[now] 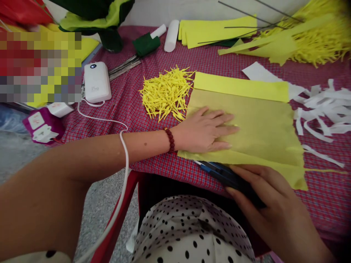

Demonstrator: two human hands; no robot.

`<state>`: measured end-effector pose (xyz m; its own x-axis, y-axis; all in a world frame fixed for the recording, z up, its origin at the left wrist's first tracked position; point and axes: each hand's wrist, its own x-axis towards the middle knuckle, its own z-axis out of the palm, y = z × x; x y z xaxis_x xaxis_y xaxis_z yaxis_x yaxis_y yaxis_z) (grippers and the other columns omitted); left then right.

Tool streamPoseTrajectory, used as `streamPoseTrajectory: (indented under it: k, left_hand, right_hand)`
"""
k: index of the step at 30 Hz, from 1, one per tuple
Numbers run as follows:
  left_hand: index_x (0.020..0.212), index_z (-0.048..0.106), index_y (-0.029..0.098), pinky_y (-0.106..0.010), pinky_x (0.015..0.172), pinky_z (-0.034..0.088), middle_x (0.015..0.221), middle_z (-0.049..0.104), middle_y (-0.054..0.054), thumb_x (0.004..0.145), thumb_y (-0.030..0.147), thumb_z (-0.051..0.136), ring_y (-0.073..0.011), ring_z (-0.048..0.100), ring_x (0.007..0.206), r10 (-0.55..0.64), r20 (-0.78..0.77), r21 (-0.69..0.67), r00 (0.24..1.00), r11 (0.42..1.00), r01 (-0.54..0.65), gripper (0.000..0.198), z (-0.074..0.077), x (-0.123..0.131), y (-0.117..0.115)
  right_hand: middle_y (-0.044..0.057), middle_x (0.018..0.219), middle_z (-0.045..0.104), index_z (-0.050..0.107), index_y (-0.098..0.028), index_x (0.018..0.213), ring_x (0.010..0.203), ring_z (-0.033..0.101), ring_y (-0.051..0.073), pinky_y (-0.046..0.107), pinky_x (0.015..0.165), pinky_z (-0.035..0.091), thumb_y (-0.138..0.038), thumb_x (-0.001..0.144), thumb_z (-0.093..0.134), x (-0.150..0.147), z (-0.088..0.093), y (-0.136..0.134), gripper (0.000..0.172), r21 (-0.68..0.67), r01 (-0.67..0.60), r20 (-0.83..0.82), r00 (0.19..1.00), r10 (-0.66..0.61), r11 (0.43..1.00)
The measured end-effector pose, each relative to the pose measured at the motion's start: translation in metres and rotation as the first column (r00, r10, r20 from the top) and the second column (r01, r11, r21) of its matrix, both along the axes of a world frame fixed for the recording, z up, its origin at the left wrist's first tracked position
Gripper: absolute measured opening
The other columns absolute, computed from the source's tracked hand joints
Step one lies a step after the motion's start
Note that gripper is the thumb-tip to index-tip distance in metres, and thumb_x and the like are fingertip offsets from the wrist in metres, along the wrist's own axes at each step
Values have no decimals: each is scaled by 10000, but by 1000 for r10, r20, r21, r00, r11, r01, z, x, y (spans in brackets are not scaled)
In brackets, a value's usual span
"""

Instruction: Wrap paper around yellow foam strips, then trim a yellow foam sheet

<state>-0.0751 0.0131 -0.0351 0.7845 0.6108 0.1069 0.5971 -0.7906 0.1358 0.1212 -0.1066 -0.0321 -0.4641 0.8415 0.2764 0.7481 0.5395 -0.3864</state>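
Observation:
My left hand (207, 131) lies flat with its fingers spread on a large sheet of yellow paper (263, 128). A brighter yellow folded strip (241, 87) runs along the sheet's far edge. Below the near edge of the sheet, my right hand (263, 197) is closed round a dark object (236, 182), with a blue part at its left end; its exact kind is hard to make out. A pile of thin yellow twisted pieces (166, 94) rests just left of the sheet.
A white power bank (97, 82) with a cable (124, 146) crossing over my left forearm sits at the left. White paper strips (326, 109) lie at the right. Yellow strips (216, 31), a white roll (171, 35), wires and yellow fringe (320, 36) are at the back.

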Motion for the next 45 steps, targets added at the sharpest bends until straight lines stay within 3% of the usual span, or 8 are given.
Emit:
streamPoseTrajectory:
  k: [11, 20, 25, 30, 34, 40, 42, 45]
  left_hand:
    - [1384, 440, 245, -487, 1079, 203, 1488, 381, -69, 939, 504, 369, -279, 320, 1354, -8, 27, 30, 1000, 1000, 8, 520, -3, 0, 0]
    - [1077, 623, 137, -461, 1093, 230, 1187, 616, -111, 955, 431, 338, -239, 512, 1122, 20, 95, 231, 995, 972, -42, 427, 2, -5, -5]
    - [988, 635, 141, -462, 1085, 255, 1074, 647, -91, 947, 401, 380, -222, 543, 1059, 8, 105, 231, 994, 972, -33, 367, 4, -7, -6]
    - [1016, 619, 145, -421, 1030, 329, 1082, 626, -79, 954, 378, 383, -210, 532, 1057, 39, 88, 130, 995, 990, -51, 338, 6, -9, -5]
    - [1021, 591, 135, -387, 934, 405, 1087, 593, -96, 947, 407, 389, -228, 503, 1043, 42, 50, 36, 998, 998, -44, 347, 15, -8, 0]
    - [804, 597, 141, -389, 796, 443, 886, 577, -86, 901, 541, 413, -237, 525, 865, 79, -96, -35, 992, 996, -83, 450, 41, 15, 12]
    - [771, 596, 143, -395, 785, 442, 851, 571, -83, 916, 517, 398, -239, 529, 847, 114, -118, -20, 987, 993, -117, 447, 42, 22, 15]
    - [779, 579, 151, -393, 795, 442, 867, 569, -79, 932, 404, 418, -236, 521, 870, 173, -63, -32, 983, 984, -175, 337, 34, 24, 18]
  right_hand:
    - [106, 999, 601, 546, -189, 1180, 923, 601, 258, 420, 787, 523, -254, 858, 578, -12, 0, -8, 330, -14, -35, -37, 999, 35, 999]
    - [69, 1072, 571, 538, -268, 1177, 949, 596, 239, 370, 757, 514, -286, 857, 554, 41, 9, -25, 320, -142, -53, -52, 998, 46, 989]
    - [74, 1024, 593, 593, -240, 1121, 940, 589, 248, 404, 830, 476, -346, 858, 567, 82, 29, 41, 284, 64, 162, -13, 987, -161, 985]
    - [89, 1002, 607, 617, -186, 1075, 963, 589, 249, 430, 863, 474, -313, 847, 565, 82, 21, 135, 266, 56, 48, 24, 999, -49, 997]
    - [104, 1000, 614, 619, -154, 1085, 950, 591, 241, 433, 870, 472, -245, 833, 560, 67, 6, 171, 274, 44, -19, 59, 998, 16, 999]
    - [118, 1003, 627, 624, -161, 994, 962, 573, 261, 432, 841, 450, -218, 824, 570, 66, 19, 152, 187, 116, 19, 57, 998, -26, 993]
    - [59, 836, 620, 610, -172, 837, 797, 585, 193, 335, 727, 466, -196, 844, 543, 67, 30, 136, 71, -36, -39, 10, 999, 40, 999]
    - [21, 847, 615, 604, -189, 884, 775, 582, 161, 282, 680, 459, -214, 827, 607, 63, 46, 113, 62, -314, -226, 52, 966, 255, 922]
